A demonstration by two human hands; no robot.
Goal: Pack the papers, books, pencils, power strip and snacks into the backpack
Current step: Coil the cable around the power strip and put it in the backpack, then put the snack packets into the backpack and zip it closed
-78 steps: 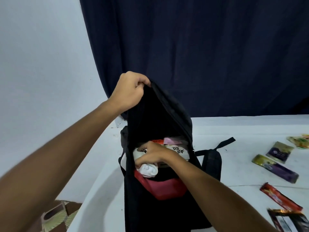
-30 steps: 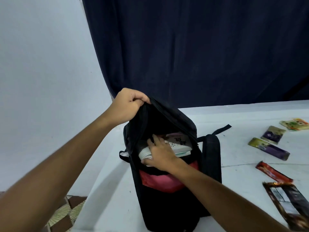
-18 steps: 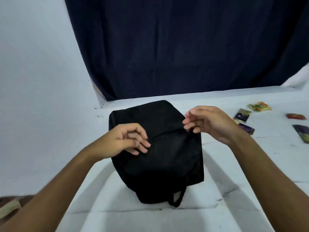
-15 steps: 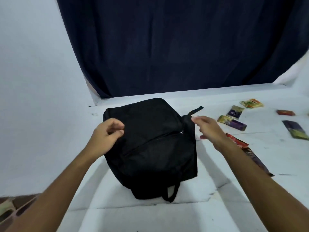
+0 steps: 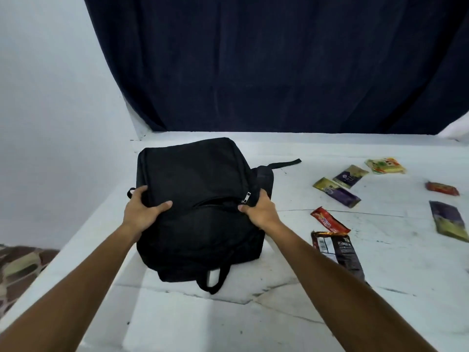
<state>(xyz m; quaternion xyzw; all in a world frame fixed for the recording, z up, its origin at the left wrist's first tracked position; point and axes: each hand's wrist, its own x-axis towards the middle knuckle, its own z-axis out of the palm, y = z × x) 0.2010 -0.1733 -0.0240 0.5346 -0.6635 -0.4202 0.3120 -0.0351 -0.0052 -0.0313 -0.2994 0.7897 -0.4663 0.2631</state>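
The black backpack [image 5: 195,189] lies flat on the white table, its carry loop toward me and its front pocket zipper pull [image 5: 245,197] at the right. My left hand [image 5: 142,212] grips its left side, thumb on top. My right hand [image 5: 261,212] grips its right side just below the zipper pull. Its contents are hidden. Several snack packets lie to the right: a red bar [image 5: 330,222], a dark wrapper [image 5: 335,250] partly under my right forearm, purple and gold packs [image 5: 336,191], a yellow pack [image 5: 384,165], a small red one [image 5: 442,188] and another purple pack [image 5: 448,222].
The white table [image 5: 380,262] ends at its left edge near the backpack, with patterned floor [image 5: 20,265] below. A dark blue curtain [image 5: 279,64] hangs behind the table and a white wall stands at the left.
The backpack stood upright and open with my right hand inside; now it lies flat with its opening hidden. Both hands have come down and taken hold of its sides.
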